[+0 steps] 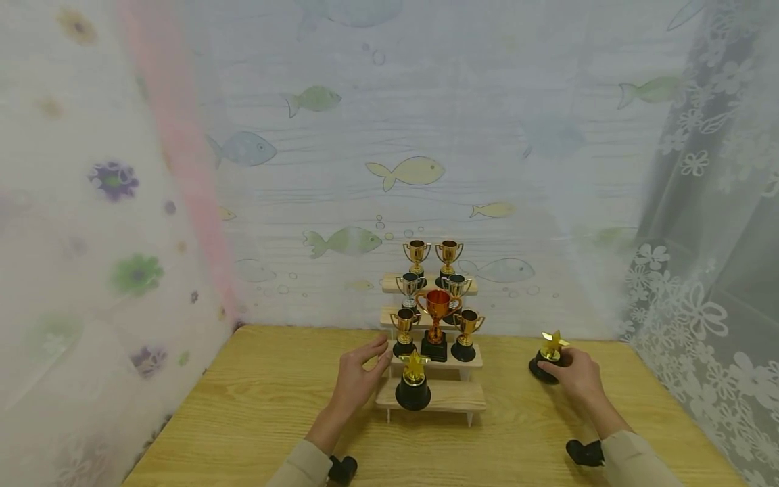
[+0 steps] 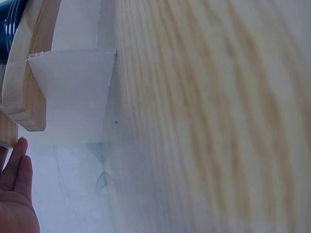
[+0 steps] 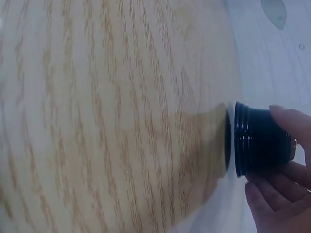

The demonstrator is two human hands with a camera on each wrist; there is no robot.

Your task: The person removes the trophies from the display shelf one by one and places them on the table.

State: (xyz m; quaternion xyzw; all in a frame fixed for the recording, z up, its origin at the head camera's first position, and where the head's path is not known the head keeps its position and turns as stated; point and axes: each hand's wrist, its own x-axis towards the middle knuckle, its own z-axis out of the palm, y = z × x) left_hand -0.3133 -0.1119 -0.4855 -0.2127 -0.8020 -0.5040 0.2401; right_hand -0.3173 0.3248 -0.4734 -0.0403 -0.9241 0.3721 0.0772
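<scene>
My left hand [image 1: 359,375] is beside the left end of a stepped wooden stand [image 1: 453,396], fingers extended. In the left wrist view its fingertips [image 2: 22,145] are at a step's end; whether they touch it I cannot tell. On the right, my right hand [image 1: 579,375] pinches a gold star trophy [image 1: 550,353] by its black base [image 3: 265,138]. A narrow gap shows under that base in the right wrist view, so it is just off the table. Another star trophy [image 1: 414,385] stands on the stand's lowest step, left of its middle.
The third step down holds an orange-red cup [image 1: 437,308] between two small gold cups [image 1: 467,325]. Silver cups [image 1: 409,285] stand on the step above, and gold cups [image 1: 449,251] on top. The wooden table [image 1: 274,379] backs onto a fish-print curtain [image 1: 365,169].
</scene>
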